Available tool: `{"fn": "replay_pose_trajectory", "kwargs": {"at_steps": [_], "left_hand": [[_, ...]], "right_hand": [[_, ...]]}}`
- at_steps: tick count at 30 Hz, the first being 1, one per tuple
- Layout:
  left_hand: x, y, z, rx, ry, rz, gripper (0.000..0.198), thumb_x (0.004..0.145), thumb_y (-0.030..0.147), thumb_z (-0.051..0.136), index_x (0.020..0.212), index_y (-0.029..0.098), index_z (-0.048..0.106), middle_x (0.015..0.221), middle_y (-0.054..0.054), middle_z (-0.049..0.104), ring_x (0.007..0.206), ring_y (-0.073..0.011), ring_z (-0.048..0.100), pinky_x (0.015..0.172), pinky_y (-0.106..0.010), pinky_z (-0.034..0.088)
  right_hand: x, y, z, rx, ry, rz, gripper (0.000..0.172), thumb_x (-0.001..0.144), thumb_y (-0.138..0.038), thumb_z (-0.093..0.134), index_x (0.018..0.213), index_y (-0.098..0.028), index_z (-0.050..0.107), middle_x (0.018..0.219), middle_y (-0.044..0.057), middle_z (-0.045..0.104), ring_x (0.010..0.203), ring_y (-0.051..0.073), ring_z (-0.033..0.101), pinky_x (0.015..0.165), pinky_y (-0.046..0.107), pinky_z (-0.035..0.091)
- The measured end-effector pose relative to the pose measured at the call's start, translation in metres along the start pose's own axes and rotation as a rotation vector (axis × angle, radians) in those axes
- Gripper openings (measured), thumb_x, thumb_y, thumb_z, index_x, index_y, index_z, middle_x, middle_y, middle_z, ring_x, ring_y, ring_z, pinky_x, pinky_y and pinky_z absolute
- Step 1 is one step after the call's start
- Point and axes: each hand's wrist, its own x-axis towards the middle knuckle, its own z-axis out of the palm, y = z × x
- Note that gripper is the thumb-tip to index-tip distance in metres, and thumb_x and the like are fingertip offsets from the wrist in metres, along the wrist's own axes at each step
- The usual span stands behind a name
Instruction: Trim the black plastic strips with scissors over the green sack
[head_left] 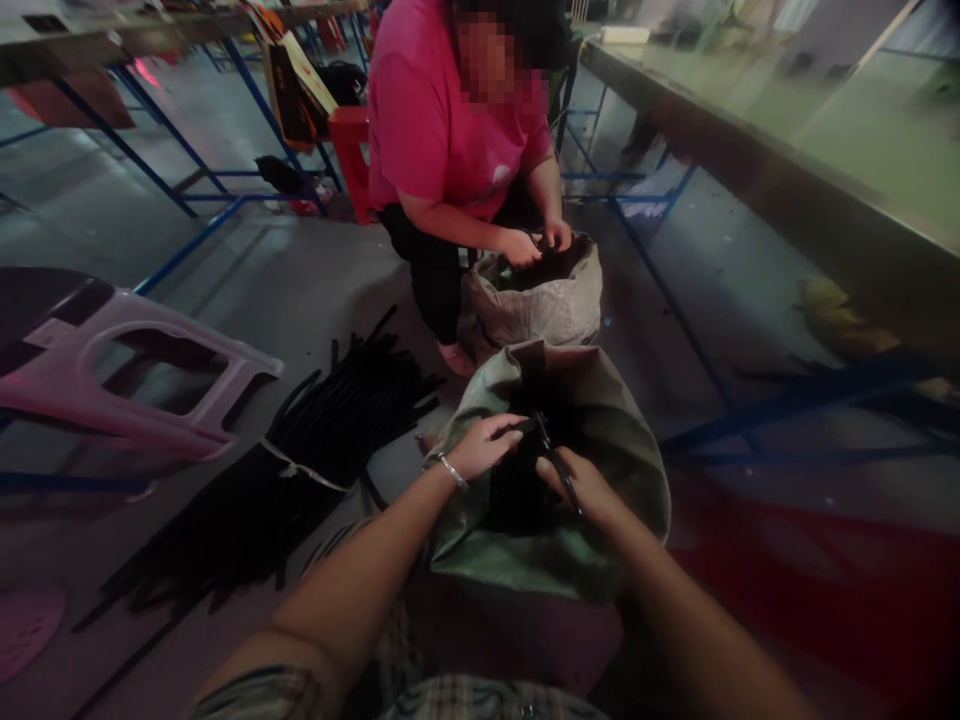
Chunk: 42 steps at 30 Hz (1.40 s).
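Risk to fingers: could get nicked, with the thin black tool (556, 462) so close to the left fingertips in this dim light.
Risk to grip: could lose the black piece (527, 428) into the dark heap (517, 500) below; hard to find again.
Right hand (581, 485): closed around the tool, maybe scissors, too dark to tell; wrist bent down into the green sack (611, 430).
Left hand (484, 445): fingers curled, pinching the black piece just beside the right hand, over the sack's mouth.
Black strips (330, 420): bundled on the floor, left of the left hand.
Pink stool (150, 385): farther left, tipped over.
Other person's hands (536, 243): beyond both hands, inside a grey sack (540, 300).
Desk (825, 150): far off to the right.
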Motion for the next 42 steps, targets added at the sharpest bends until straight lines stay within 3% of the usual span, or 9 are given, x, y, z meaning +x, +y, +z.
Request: {"fn": "replay_pose_trajectory", "kwargs": {"at_steps": [7,13,17,24,32,36,42], "left_hand": [[0.002,-0.003,0.0,0.031,0.014,0.069,0.036,0.082,0.032,0.055,0.112,0.014,0.063,0.09,-0.006,0.066,0.071,-0.0121,0.056,0.067,-0.024,0.046],[-0.002,0.003,-0.001,-0.04,-0.022,-0.033,0.043,0.083,0.034,0.053,0.119,0.012,0.059,0.068,-0.002,0.061,0.051,-0.0077,0.046,0.048,-0.019,0.038],[-0.002,0.002,-0.002,-0.046,-0.034,-0.046,0.046,0.084,0.035,0.052,0.123,0.012,0.057,0.066,-0.002,0.061,0.049,-0.0073,0.045,0.046,-0.019,0.037],[0.002,-0.009,-0.002,0.05,-0.03,0.072,0.038,0.083,0.03,0.053,0.115,0.011,0.061,0.101,-0.008,0.067,0.081,-0.0145,0.059,0.074,-0.026,0.047],[0.003,-0.012,-0.002,0.084,-0.064,0.069,0.036,0.083,0.027,0.053,0.112,0.009,0.062,0.107,-0.01,0.066,0.093,-0.0177,0.06,0.086,-0.029,0.045],[0.002,-0.011,0.0,0.087,-0.065,0.026,0.035,0.083,0.027,0.053,0.111,0.01,0.062,0.102,-0.009,0.067,0.088,-0.017,0.06,0.082,-0.028,0.046],[0.002,-0.013,0.0,0.035,-0.07,-0.008,0.035,0.083,0.028,0.052,0.11,0.01,0.063,0.092,-0.007,0.067,0.074,-0.0126,0.057,0.07,-0.023,0.044]], "right_hand": [[0.0,-0.002,0.002,0.012,-0.006,-0.009,0.046,0.077,-0.06,0.054,0.088,-0.017,0.061,0.081,0.004,0.064,0.072,0.017,0.057,0.062,0.027,0.042],[0.0,-0.004,0.001,0.033,-0.032,-0.004,0.047,0.078,-0.062,0.052,0.086,-0.016,0.06,0.081,0.004,0.063,0.073,0.018,0.056,0.061,0.026,0.041],[-0.001,-0.004,0.001,0.036,-0.038,-0.006,0.048,0.078,-0.062,0.052,0.085,-0.016,0.06,0.078,0.004,0.062,0.071,0.017,0.055,0.06,0.026,0.04],[-0.002,-0.007,0.003,0.003,-0.026,0.023,0.048,0.079,-0.062,0.052,0.087,-0.016,0.061,0.082,0.006,0.064,0.074,0.018,0.057,0.062,0.026,0.041],[-0.002,-0.012,0.008,-0.125,-0.015,0.085,0.041,0.078,-0.054,0.056,0.09,-0.016,0.06,0.087,0.008,0.065,0.075,0.017,0.058,0.061,0.024,0.04],[-0.002,-0.014,0.01,-0.249,0.015,0.087,0.028,0.082,-0.043,0.054,0.079,-0.016,0.06,0.08,0.007,0.064,0.07,0.016,0.057,0.058,0.023,0.038],[-0.003,-0.018,0.013,-0.328,0.038,0.076,0.025,0.084,-0.038,0.05,0.073,-0.016,0.058,0.072,0.006,0.063,0.063,0.014,0.055,0.057,0.022,0.036]]}}
